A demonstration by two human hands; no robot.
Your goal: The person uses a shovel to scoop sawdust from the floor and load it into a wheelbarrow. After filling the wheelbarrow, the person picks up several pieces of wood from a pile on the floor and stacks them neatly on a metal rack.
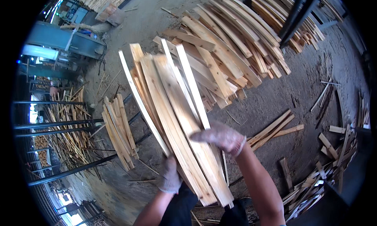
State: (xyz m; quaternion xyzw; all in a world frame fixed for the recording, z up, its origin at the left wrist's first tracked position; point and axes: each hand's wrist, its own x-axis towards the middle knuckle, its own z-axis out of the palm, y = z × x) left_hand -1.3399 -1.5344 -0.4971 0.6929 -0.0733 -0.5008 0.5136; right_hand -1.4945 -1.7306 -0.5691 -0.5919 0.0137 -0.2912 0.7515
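Note:
A bundle of long, narrow wooden boards is held up in front of me, slanting from upper left to lower right. My left hand, in a pale work glove, grips the bundle's left side; its fingertips are hidden behind the boards. On the right side, my right hand, also gloved, lies against the boards with its thumb across the top and the other fingers out of sight. Several boards in the bundle fan apart at the far end, and some edges catch bright light.
A large pile of boards lies on the dirt floor ahead. Smaller stacks lie at left and right. Dark metal bars cross at left, near scrap sticks. Wood offcuts heap at lower right. Blue machinery stands far left.

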